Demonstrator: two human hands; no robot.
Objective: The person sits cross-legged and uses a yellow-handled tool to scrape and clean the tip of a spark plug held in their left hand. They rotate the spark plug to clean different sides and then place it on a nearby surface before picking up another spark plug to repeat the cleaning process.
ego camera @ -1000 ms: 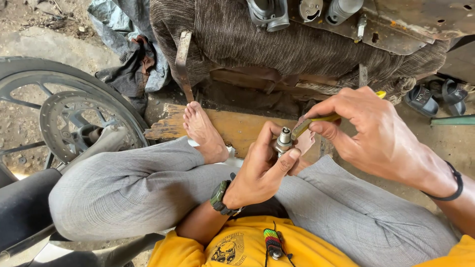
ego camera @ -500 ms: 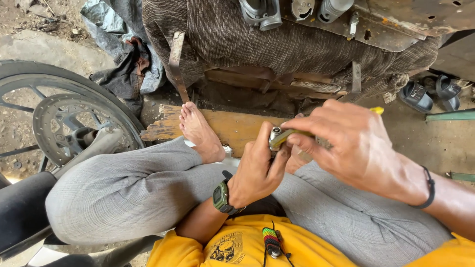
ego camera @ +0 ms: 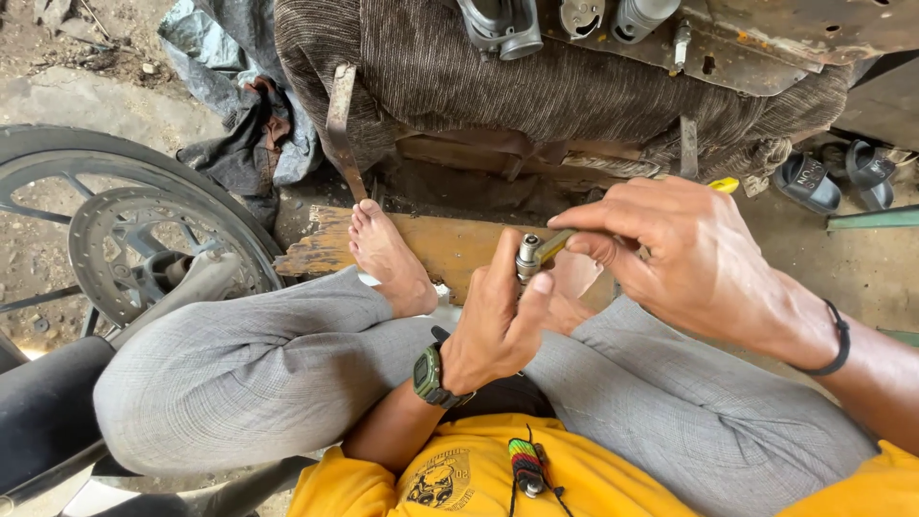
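While the person sat cross-legged, one spark plug [ego camera: 527, 255] stood gripped in the left hand [ego camera: 498, 325], above the lap. Right hand [ego camera: 699, 258] pinched one yellow-handled tool [ego camera: 555, 245], tip touching the plug; most of its shaft was hidden by fingers. Left of the plug: one bare foot [ego camera: 388, 257], one motorcycle wheel [ego camera: 124, 230], cut off. Beyond the plug, three metal parts [ego camera: 498, 24] on a cloth-draped bench [ego camera: 536, 81], cropped. Two sandals [ego camera: 838, 177] to the right.

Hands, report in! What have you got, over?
Left hand grips spark plug. Right hand holds yellow tool against its tip. Nothing in the way.
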